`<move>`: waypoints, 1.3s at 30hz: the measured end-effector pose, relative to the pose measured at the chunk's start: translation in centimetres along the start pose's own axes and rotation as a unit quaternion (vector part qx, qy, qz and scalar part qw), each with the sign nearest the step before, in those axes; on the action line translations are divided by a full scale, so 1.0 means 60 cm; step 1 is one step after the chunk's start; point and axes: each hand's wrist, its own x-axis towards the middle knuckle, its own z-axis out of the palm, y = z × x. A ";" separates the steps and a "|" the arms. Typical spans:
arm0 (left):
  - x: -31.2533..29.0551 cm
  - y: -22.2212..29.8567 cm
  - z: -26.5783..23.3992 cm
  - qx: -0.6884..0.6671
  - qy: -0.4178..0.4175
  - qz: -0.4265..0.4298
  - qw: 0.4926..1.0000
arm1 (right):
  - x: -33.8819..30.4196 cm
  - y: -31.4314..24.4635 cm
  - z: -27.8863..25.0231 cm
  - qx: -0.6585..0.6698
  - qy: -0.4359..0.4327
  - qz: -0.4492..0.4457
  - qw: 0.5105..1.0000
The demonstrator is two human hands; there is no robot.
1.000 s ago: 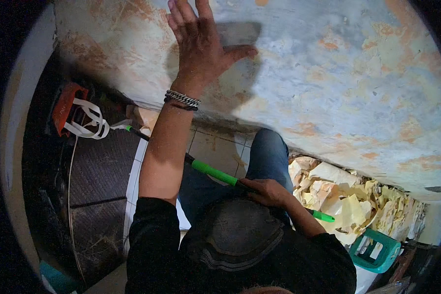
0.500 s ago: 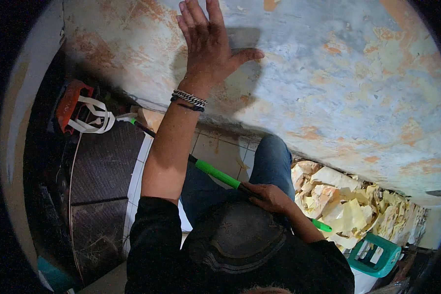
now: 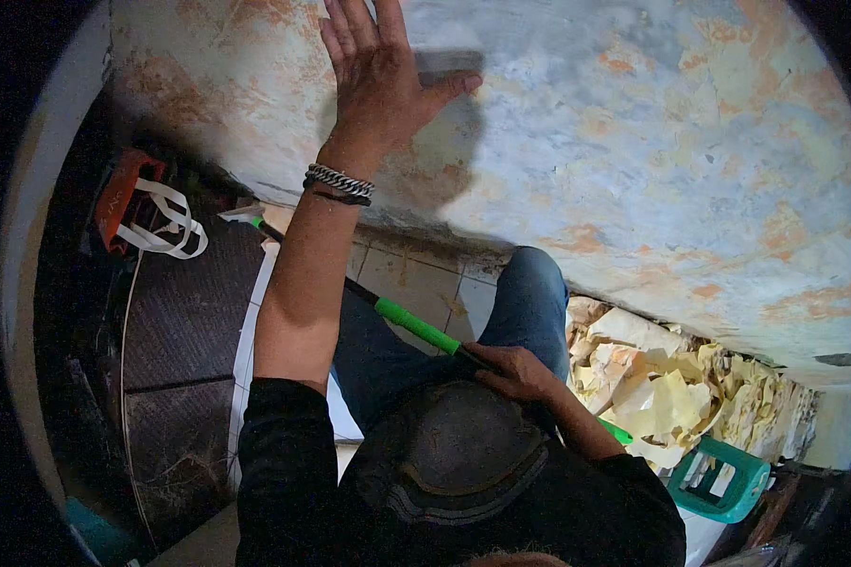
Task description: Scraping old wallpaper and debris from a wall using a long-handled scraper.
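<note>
My left hand [image 3: 374, 94] is raised in front of the peeling wall [image 3: 624, 170], fingers stretched up and thumb out to the right. Its shadow falls on the wall beside it; whether the palm touches the surface I cannot tell. The topmost fingertips run out of the picture. Low in front of my body, my right hand [image 3: 518, 373] is closed around a long-handled scraper [image 3: 416, 326] with a black and green pole. The pole slants across my lap and passes behind my left forearm. At its far left end, the pale flat head [image 3: 242, 214] rests near the wall's foot.
Torn yellowish peelings [image 3: 652, 378] lie heaped along the wall on the right, by a green plastic stool [image 3: 720, 480]. To the left are dark ribbed panels [image 3: 194, 321] and an orange bag [image 3: 123, 203] with white straps. Tiled floor [image 3: 407, 283] shows between my knees.
The view has shifted slightly, so most things sit a little farther left and higher. My left hand stays raised by the wall, and my right hand keeps its hold on the pole.
</note>
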 end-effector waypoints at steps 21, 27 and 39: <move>-0.013 -0.030 0.021 0.010 -0.027 0.019 0.999 | 0.000 0.038 0.029 -0.095 -0.078 0.145 0.982; -0.024 -0.046 0.005 0.043 -0.052 -0.008 0.998 | 0.195 0.116 -0.016 -0.102 -0.254 0.159 0.949; -0.020 -0.048 0.048 0.027 0.028 0.079 0.996 | 0.424 0.328 0.067 0.775 0.499 0.010 0.388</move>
